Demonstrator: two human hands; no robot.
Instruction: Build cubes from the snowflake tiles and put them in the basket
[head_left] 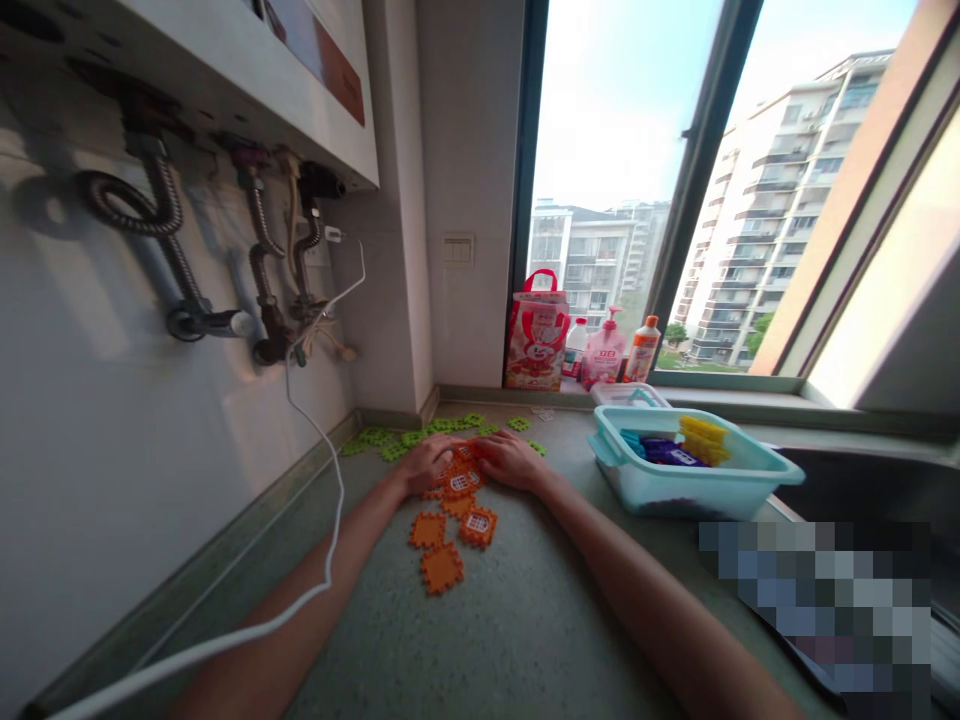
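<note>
My left hand (431, 463) and my right hand (511, 460) meet at a cluster of orange interlocking tiles on the countertop. Curled fingers of both hands press on orange tile pieces (465, 453) between them; the fingertips are partly hidden. Just in front of the hands lies an orange tile with a white window grid (463, 484). Closer to me are another window tile (478, 526) and plain orange tiles, one at the left (428, 531) and one nearest me (442, 568). Green interlocking pieces (367, 440) are spread behind the hands along the wall.
A light blue tub (690, 490) holding yellow and purple pieces stands at right, beside a dark sink (862, 490). A red bag (537, 345) and bottles (604, 355) line the windowsill. A white cable (337, 500) hangs across the left, over my left forearm.
</note>
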